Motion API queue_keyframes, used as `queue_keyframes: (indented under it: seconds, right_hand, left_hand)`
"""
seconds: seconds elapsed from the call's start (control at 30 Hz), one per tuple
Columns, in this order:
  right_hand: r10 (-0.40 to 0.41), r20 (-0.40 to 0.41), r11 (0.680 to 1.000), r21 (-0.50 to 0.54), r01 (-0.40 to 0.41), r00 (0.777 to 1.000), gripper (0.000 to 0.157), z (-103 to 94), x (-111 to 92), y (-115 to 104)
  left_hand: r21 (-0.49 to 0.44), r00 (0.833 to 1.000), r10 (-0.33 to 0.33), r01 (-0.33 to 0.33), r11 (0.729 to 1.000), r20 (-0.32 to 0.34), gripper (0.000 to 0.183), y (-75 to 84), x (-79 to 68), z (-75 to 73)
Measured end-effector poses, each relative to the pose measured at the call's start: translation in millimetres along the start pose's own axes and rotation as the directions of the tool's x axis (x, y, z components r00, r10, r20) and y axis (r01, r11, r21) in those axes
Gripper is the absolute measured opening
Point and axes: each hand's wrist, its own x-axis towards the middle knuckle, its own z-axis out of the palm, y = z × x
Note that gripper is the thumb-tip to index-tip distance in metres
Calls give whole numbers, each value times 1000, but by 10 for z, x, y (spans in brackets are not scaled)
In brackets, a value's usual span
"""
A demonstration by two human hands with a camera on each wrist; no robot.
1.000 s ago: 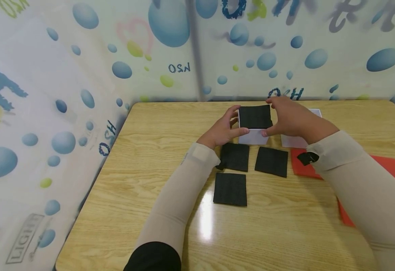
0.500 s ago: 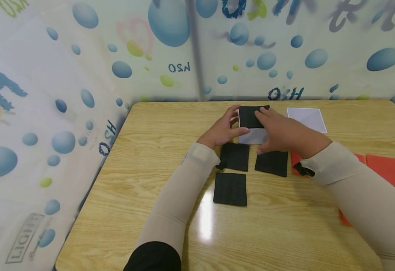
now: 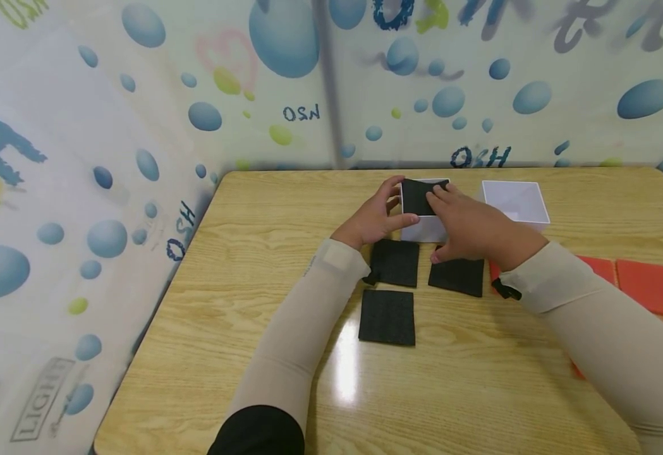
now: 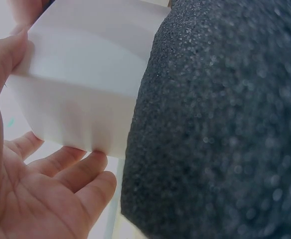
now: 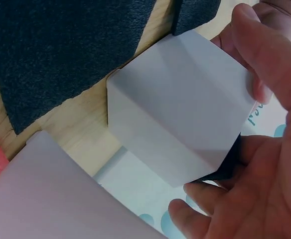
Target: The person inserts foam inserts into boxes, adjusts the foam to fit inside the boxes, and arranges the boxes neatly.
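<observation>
A white open-topped box (image 3: 420,232) stands at the back of the table with a black felt-like square (image 3: 415,196) in its mouth. My left hand (image 3: 372,218) holds the box at its left side, thumb on the front wall; the left wrist view shows its fingers (image 4: 83,172) along the side wall. Extended fingers of my right hand (image 3: 476,226) press the square's right part down at the opening. In the right wrist view, the hand's thumb hangs free in front of the box. The box's inside is hidden by the square.
Three more black squares (image 3: 387,318) lie on the wooden table (image 3: 240,284) in front of the box. A second white box (image 3: 536,225) stands to the right. Several red squares (image 3: 652,289) lie at right, partly under the right arm. A patterned wall borders the back and left.
My right hand has moved from the box's right edge onto the black square. The square has sunk lower, and the box's rim now shows around it. The left hand has stayed put.
</observation>
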Motion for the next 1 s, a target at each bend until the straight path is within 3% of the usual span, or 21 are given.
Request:
queue_keyframes:
  seconds: [0.43,1.0]
  right_hand:
    - [-100,-26,994,-57,98,995,118,21,-7,-59]
    - [-89,-21,995,-56,87,996,113,61,23,-61]
  left_hand:
    - [5,1000,4,-4,1000,1,93,-1,2,-14]
    - [8,1000,8,-8,1000,3,94,-17,14,-8]
